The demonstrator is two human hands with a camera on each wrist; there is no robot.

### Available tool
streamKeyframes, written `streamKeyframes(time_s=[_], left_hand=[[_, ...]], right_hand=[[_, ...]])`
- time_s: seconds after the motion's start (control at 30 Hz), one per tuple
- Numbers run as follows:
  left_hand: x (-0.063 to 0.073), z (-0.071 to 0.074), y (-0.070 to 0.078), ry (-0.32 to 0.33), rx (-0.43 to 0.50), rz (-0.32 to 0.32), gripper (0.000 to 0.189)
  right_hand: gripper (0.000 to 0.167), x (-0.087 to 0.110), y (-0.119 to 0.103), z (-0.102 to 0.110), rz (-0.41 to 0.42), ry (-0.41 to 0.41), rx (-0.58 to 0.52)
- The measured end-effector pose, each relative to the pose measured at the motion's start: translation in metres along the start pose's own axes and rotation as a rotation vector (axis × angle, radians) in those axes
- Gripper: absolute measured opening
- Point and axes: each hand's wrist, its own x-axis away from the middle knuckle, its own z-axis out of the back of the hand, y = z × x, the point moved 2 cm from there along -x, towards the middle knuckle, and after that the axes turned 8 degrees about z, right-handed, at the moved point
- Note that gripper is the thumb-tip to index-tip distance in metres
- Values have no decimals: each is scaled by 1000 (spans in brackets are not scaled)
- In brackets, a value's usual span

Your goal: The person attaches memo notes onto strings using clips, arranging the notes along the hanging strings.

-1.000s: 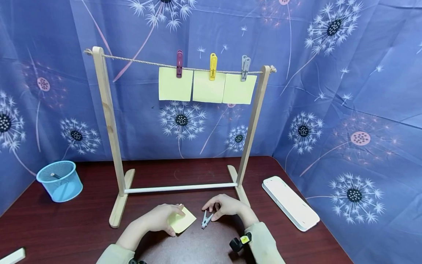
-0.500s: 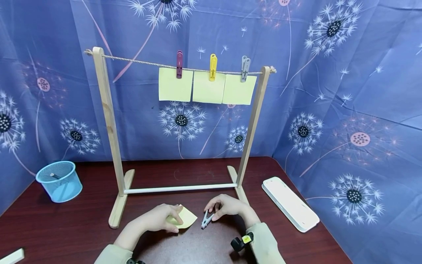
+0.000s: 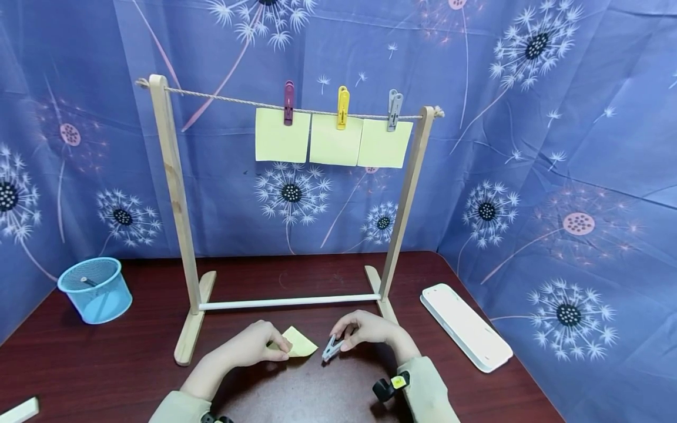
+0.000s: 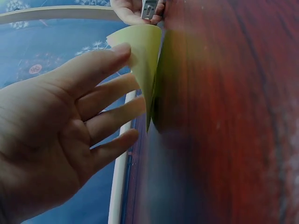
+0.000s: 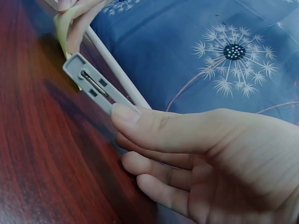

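Observation:
My left hand pinches a yellow sticky note between thumb and fingers, just above the table. In the left wrist view the note bends into a curve, its lower edge near the tabletop. My right hand holds a grey clothespin by its handle ends, its nose pointing toward the note. Seen from the right wrist, the thumb presses on the clothespin, and a metal spring shows in its slot. A small gap separates note and clothespin in the head view.
A wooden rack carries a rope with three yellow notes under a maroon clothespin, a yellow clothespin and a grey one. A blue mesh basket stands left, a white case right. A white piece lies front left.
The left hand has gone from spreading over the note to pinching it, and the note now lifts and bends. The right hand has raised and tilted the clothespin slightly.

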Motion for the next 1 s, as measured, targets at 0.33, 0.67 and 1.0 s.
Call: streamKeyframes(time_s=[0.33,0.67,1.0], left_hand=[[-4,6,0,128,77,35,10],[-4,12,4,405,1,100,7],[-3,14,2,536,69,209,10]], right_hand=[[30,3,0,3,9,18,-23],[29,4,-1,7,52,79,-146],[31,4,-1,7,65,187,-221]])
